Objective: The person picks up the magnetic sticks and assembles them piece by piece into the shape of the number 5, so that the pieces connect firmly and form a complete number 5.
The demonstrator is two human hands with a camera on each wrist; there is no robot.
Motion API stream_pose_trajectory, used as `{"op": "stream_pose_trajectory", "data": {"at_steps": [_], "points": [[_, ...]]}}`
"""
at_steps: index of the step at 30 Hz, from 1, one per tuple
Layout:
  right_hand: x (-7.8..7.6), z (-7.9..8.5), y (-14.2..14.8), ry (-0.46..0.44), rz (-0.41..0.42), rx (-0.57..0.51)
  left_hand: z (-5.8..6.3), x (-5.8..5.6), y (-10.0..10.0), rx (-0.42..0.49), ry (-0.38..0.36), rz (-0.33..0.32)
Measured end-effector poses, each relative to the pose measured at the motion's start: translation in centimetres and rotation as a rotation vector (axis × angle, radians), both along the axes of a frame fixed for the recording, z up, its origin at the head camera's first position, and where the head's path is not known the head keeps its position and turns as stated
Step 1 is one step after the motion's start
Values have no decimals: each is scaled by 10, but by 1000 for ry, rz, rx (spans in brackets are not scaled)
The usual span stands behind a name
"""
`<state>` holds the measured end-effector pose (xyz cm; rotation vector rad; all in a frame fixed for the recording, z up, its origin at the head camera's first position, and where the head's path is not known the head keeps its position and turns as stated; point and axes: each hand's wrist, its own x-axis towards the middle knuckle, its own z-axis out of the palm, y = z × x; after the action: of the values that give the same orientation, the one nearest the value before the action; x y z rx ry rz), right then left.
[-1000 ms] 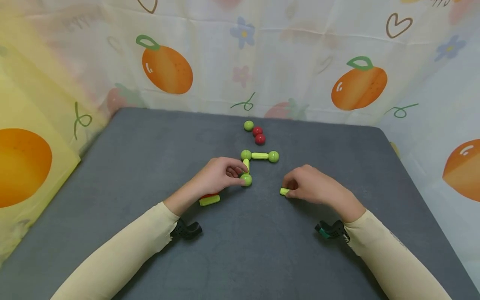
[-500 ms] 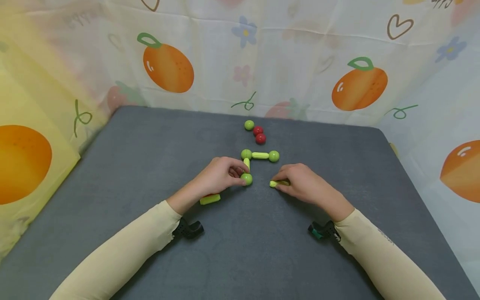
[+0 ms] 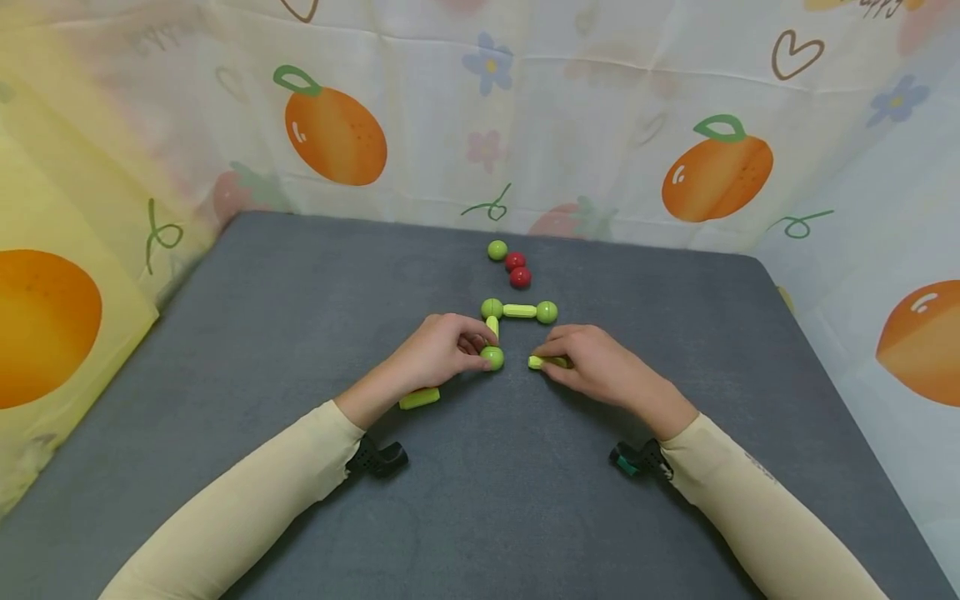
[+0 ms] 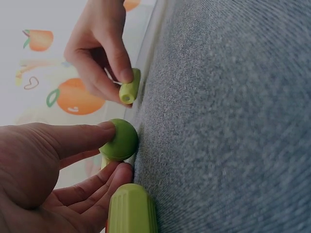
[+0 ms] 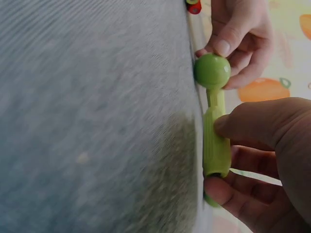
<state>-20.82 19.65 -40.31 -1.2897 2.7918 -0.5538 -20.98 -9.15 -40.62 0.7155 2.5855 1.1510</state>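
My left hand (image 3: 442, 346) pinches a green ball (image 3: 492, 358) between thumb and fingers. That ball is the near end of an L-shaped piece on the table: a yellow-green rod (image 3: 492, 326) runs back to a corner ball (image 3: 492, 309), and a second rod (image 3: 519, 311) leads right to an end ball (image 3: 547, 312). In the right hand (image 3: 596, 358), thumb and fingertips hold a loose ribbed yellow-green rod (image 3: 536, 362), partly hidden by the fingers. Its free end points at the pinched ball; the left wrist view shows a gap between rod (image 4: 128, 96) and ball (image 4: 119, 141).
Another yellow-green rod (image 3: 419, 398) lies beside the left wrist, with a red piece (image 5: 195, 8) by it in the right wrist view. Behind the L-shaped piece are a loose green ball (image 3: 497, 250) and two red balls (image 3: 515, 262). A printed curtain hangs behind the grey table (image 3: 480, 517).
My right hand has moved left and slightly away from me, bringing its rod closer to the pinched ball. The left hand stays on the ball, and the L-shaped piece has not moved.
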Motion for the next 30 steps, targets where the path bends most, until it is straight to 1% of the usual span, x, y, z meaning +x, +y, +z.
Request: {"op": "stream_pose_trajectory", "data": {"at_steps": [7,12,18,23,30], "points": [[-3,7,-13,9,9,-56,-1,-1,0,11,1,2],[-7,8,-22,8,38,-51,-2,-1,-1,16,-2,8],[-7,5,-24,-8,51,-44,-3,-1,2,13,-4,12],[-8,0,-24,-42,46,-42,-3,0,4,14,4,14],[-6,0,-26,-70,27,-33,-1,1,5,17,4,17]]}}
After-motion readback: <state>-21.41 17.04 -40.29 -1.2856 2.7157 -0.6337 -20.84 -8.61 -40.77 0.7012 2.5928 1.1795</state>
